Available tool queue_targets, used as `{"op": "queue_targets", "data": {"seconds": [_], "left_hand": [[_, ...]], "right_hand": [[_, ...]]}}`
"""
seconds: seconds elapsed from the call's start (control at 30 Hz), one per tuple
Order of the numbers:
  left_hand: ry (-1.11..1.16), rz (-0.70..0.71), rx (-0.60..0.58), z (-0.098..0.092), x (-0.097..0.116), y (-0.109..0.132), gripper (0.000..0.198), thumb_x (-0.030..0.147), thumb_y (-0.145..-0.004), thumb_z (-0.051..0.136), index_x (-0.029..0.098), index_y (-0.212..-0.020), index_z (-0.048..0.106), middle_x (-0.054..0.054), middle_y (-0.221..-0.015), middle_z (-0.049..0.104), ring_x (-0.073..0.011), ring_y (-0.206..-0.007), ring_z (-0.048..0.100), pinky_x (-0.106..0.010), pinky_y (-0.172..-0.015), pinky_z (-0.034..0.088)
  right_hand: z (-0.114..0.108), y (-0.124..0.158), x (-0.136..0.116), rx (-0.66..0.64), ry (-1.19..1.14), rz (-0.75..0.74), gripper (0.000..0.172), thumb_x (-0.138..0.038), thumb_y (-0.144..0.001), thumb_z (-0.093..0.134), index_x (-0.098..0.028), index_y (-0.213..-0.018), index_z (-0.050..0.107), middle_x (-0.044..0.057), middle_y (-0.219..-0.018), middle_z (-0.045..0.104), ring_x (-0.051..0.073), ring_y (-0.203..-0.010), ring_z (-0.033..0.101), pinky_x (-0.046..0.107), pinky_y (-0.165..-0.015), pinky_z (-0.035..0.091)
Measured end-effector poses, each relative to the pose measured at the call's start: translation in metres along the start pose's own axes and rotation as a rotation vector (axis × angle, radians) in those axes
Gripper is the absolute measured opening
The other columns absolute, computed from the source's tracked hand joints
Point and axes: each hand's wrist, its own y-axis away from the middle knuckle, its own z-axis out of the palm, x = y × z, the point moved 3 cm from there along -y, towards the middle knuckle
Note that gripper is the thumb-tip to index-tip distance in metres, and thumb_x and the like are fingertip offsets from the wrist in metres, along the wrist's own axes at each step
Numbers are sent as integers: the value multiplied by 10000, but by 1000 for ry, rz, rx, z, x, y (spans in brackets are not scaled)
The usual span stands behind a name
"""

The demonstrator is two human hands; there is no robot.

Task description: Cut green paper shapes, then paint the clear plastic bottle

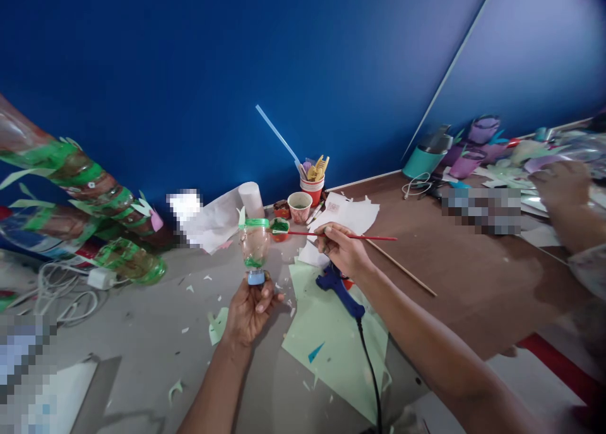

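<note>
My left hand [252,307] is closed around the blue cap of an upside-down cut bottle [255,247], clear plastic with green paint at its rim and near its neck. In my right hand [341,247] is a thin red paintbrush [374,237], held in a pinch. The brush's tip points left, close to the bottle's right side and over a small container of green paint [279,227]; whether it touches either I cannot tell. Just below my right hand lies a blue glue gun [348,298] on a light green paper sheet [331,358].
Behind the paint stand a paper cup [300,207] and red cups [312,191] with plastic cutlery. A wooden stick [402,268] lies at right. Painted bottle tubes [104,194] and white cables [61,289] are at left. Another person's hand [563,184] is over craft scraps at far right.
</note>
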Motion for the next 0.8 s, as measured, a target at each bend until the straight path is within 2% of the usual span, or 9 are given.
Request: {"op": "queue_targets", "data": {"seconds": [0.47, 0.7, 0.8], "left_hand": [[72, -62, -2, -2, -2, 2, 308, 222, -956, 404, 77, -842, 651, 38, -559, 520, -21, -316, 379, -332, -704, 593], [80, -72, 67, 4, -1, 2, 316, 215, -960, 370, 109, -818, 632, 59, -541, 480, -27, -312, 342, -337, -669, 594], [86, -78, 64, 4, -1, 2, 343, 204, -964, 346, 103, -815, 639, 53, -541, 481, -24, -308, 341, -329, -672, 596]], "right_hand": [[2, 1, 1, -10, -45, -21, 195, -374, -753, 689, -179, -768, 690, -12, -497, 593, 130, -499, 530, 276, -548, 384], [13, 8, -1, -108, 26, 30, 272, -433, -741, 695, -162, -767, 694, 6, -496, 609, 134, -488, 534, 266, -508, 331], [10, 7, -2, -50, 18, 3, 259, -430, -729, 706, -171, -749, 694, 1, -486, 608, 132, -481, 526, 271, -511, 339]]}}
